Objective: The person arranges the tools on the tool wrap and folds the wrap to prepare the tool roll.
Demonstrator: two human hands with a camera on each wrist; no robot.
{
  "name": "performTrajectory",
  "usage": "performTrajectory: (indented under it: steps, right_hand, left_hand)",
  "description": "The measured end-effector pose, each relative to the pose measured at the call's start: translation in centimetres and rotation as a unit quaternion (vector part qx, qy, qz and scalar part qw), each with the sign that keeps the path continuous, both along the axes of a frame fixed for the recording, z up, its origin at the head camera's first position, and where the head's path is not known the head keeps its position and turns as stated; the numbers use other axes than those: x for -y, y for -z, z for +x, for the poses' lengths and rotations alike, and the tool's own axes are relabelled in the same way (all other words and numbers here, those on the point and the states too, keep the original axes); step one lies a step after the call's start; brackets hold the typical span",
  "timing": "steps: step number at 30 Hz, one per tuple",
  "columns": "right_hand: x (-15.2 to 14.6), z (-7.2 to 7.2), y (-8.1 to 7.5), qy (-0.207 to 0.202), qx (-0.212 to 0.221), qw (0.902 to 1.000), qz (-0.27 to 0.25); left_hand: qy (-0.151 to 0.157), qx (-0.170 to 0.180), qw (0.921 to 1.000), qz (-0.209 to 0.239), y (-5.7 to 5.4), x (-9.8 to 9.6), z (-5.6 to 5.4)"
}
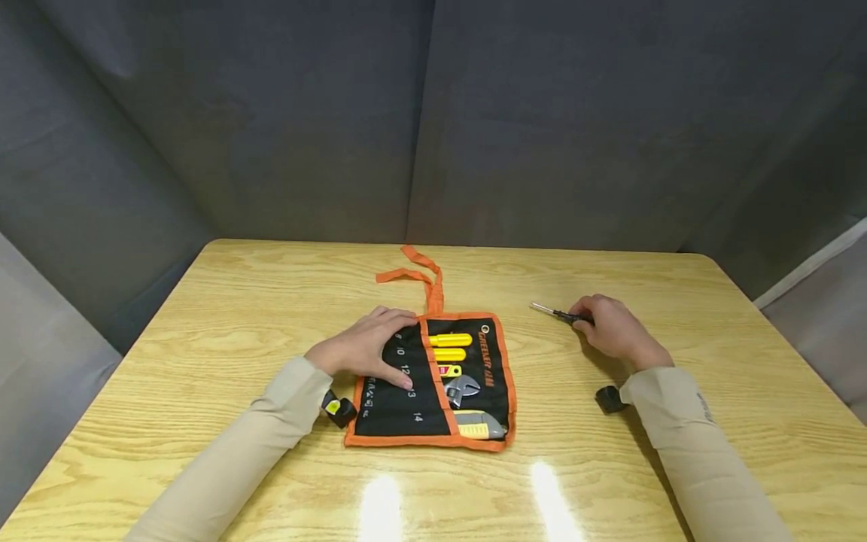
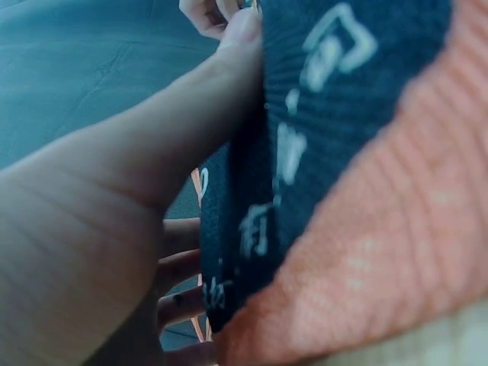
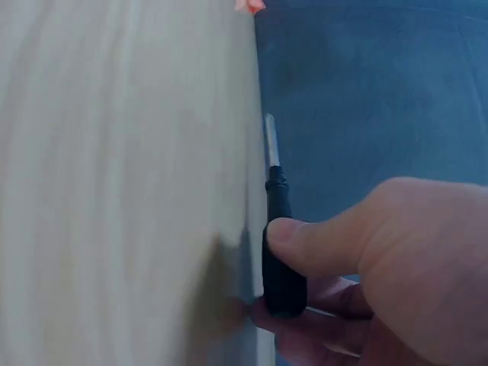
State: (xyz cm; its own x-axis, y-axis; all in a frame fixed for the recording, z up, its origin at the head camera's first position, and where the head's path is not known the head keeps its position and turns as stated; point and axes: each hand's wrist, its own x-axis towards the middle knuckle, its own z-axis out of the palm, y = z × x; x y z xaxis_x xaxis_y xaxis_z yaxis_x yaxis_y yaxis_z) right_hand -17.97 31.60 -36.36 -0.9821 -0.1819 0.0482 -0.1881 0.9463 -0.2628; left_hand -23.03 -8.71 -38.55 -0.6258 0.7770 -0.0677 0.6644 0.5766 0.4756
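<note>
A black fabric tool roll (image 1: 400, 399) with orange edging lies spread on the table. Its pockets hold two yellow handles (image 1: 450, 347), an adjustable wrench (image 1: 463, 389) and a grey-and-yellow utility knife (image 1: 479, 424). My left hand (image 1: 369, 346) rests on the left part of the roll, thumb stretched across the printed numbers and fingers towards the far edge. Farther right, my right hand (image 1: 612, 327) holds a small screwdriver (image 3: 282, 259) by its black handle, pinched between thumb and fingers. The metal shaft (image 1: 542, 307) points left, towards the roll.
Orange tie straps (image 1: 433, 290) trail from the far side of the roll. The wooden table (image 1: 257, 301) has rounded far corners, and grey curtains (image 1: 542, 135) hang behind it. Light glares off the near surface.
</note>
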Motion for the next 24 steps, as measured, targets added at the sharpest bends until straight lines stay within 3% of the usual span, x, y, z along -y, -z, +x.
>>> performTrajectory:
  steps: [6,14,24]
  right_hand:
    - [2.3,-0.8,-0.3,-0.038,-0.012,0.9982,-0.045]
    - [5.8,-1.7,-0.3,-0.059,-0.007,0.9965,-0.058]
    - [10.5,-2.0,-0.7,-0.146,-0.012,0.9869,-0.067]
  left_hand:
    - [0.001,-0.004,1.0000,0.003,-0.1,0.1,0.0]
    - [0.002,-0.004,1.0000,0.007,0.1,0.2,-0.3]
    - [-0.001,-0.004,1.0000,0.006,0.2,0.5,-0.1]
